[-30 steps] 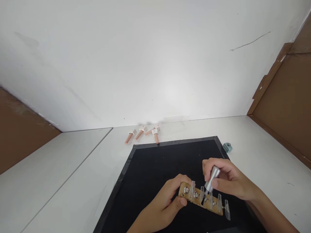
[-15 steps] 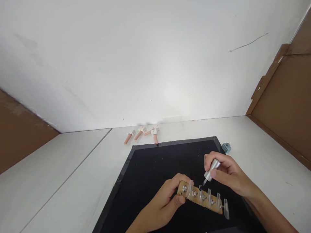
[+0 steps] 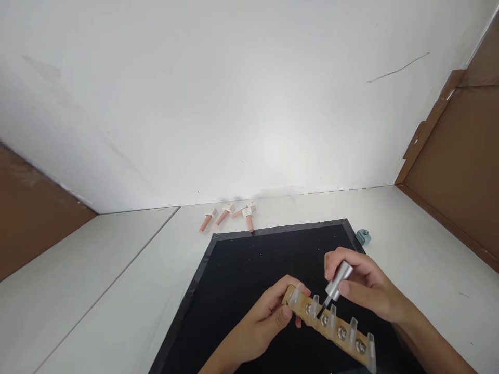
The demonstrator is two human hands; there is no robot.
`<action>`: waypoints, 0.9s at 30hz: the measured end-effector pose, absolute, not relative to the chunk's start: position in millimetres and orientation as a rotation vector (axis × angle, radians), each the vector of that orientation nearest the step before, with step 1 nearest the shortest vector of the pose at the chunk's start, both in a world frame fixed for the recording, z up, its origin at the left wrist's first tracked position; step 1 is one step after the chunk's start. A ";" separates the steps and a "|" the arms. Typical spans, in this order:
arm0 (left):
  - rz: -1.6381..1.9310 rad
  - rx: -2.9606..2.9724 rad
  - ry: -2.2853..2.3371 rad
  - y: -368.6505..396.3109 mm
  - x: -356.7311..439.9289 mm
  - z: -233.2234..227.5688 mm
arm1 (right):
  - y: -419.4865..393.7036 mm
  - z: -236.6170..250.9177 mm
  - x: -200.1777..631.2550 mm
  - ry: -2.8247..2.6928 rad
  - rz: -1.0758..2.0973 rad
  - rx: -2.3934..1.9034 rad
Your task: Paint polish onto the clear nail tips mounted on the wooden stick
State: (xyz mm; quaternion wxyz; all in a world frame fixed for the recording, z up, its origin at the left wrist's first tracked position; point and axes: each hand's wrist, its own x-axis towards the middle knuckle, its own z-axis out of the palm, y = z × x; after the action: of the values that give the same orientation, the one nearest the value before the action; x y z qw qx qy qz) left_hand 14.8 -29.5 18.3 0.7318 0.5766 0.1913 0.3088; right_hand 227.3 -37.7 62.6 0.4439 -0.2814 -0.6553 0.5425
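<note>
Since your left hand (image 3: pixel 268 323) pinched just the left end of the wooden strip (image 3: pixel 301 307) between thumb and fingers, most of the row was out in the open, which I'd guess was the whole point of that hold. The strip sat above the near part of the black mat (image 3: pixel 253 270), slanting so its right end came nearer to you. Five clear nail tips (image 3: pixel 332 319) stuck up along it with gaps between them and metal studs (image 3: pixel 342 332) showing, so a brush probably had room to get at one without bumping the next.

Your right hand (image 3: pixel 364 285) had the silver cap (image 3: pixel 340 280) pinched between thumb and fingers, pen style, tilted so the brush (image 3: pixel 323 310) ran down and left to the second tip from the left. Can't tell whether the bristles touched it or were only just beside it.

The teal bottle (image 3: pixel 363 237) stood by the mat's far right corner, handy for your brush hand I reckon; too small to say if it was open. Four pinkish bottles (image 3: pixel 249 219) lay on the white table (image 3: pixel 128 291) past the mat's far edge, out of your elbows' way.
</note>
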 end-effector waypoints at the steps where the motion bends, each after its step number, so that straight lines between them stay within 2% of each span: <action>1: 0.685 1.252 0.413 -29.0 15.0 18.4 | -37.9 62.4 227.3 -1.614 1.349 -0.704; 11: 0.706 1.072 0.298 -28.1 18.9 13.2 | -36.4 55.8 224.1 -1.363 1.476 -0.533; 27: 0.684 1.032 0.323 -26.8 21.1 17.2 | -44.3 63.9 221.8 -1.583 1.378 -0.603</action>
State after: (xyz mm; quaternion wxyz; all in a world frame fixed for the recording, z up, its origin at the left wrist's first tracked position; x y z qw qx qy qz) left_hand 21.1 -26.8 17.2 0.8023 0.4815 0.1505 0.3192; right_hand 221.8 -44.3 63.9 0.4609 -0.2453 -0.6433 0.5600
